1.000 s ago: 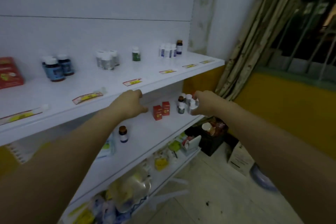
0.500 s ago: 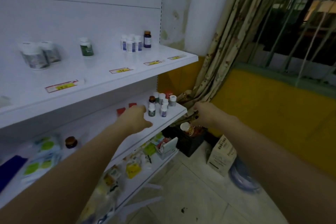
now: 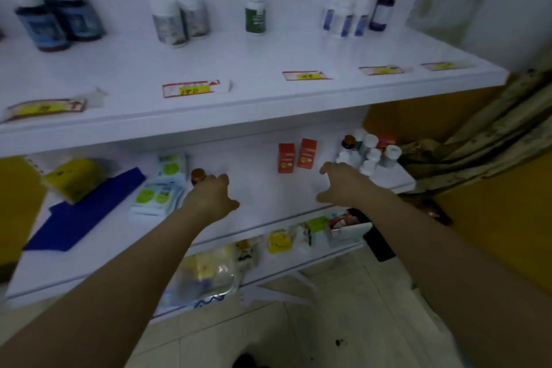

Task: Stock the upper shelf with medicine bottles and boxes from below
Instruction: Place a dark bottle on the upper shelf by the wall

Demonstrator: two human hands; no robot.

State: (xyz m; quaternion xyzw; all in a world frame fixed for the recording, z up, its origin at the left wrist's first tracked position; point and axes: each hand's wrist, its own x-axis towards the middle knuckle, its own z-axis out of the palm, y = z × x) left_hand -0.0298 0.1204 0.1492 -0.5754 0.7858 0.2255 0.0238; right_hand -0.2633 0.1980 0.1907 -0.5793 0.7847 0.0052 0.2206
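Left hand: over the middle shelf, fingers at the brown-capped bottle; grip hidden, can't tell.
Right hand: fingers spread, holding nothing, just in front of the white-capped bottles at the shelf's right end.
Red boxes: 2, upright, side by side, between the hands, toward the back edge.
Upper shelf: bottles along back edge, price tags along front edge.

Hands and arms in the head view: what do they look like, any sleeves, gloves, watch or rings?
Both are bare. The left hand and right hand wear no gloves, and the left forearm and right forearm show no sleeve up to the frame's edge. No watch or bracelet shows at either wrist. Rings cannot be ruled out in the blur.
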